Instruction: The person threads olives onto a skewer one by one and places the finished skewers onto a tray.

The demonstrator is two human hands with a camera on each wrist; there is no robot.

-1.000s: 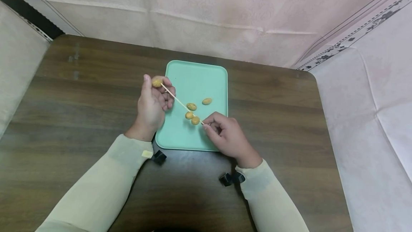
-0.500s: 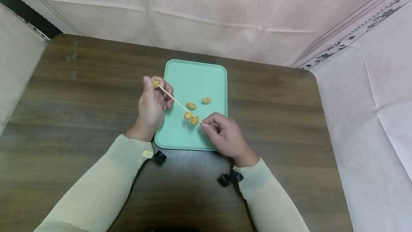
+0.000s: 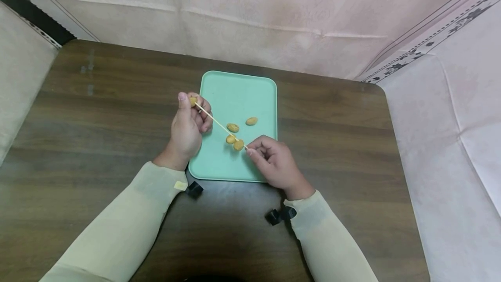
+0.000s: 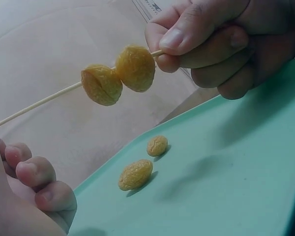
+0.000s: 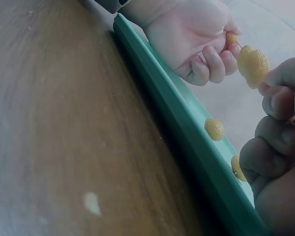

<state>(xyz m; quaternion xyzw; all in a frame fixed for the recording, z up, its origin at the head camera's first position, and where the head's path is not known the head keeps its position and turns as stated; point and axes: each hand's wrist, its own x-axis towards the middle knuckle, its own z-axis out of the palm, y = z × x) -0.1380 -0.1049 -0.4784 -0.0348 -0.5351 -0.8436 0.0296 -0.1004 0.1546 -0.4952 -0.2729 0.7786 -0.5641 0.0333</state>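
A thin wooden skewer (image 3: 215, 121) stretches over a mint-green tray (image 3: 238, 90). My left hand (image 3: 189, 105) pinches a yellow dried fruit (image 3: 193, 100) at the skewer's far tip. My right hand (image 3: 251, 149) pinches the near end. Two fruits (image 3: 235, 142) are threaded on the skewer just beside the right fingers; in the left wrist view they hang (image 4: 119, 76) above the tray. Two loose fruits (image 3: 232, 127) (image 3: 252, 121) lie on the tray. The right wrist view shows the left hand (image 5: 196, 39) curled beyond the tray rim (image 5: 177, 132).
The tray sits on a dark wooden table (image 3: 98, 112). Pale cloth walls (image 3: 274, 8) close in the back and both sides. Two small black clips (image 3: 193, 189) (image 3: 279, 215) show at the wrists near the tray's front edge.
The left thumb has closed further over the fruit at the skewer tip. Both hands and the skewer have barely shifted.
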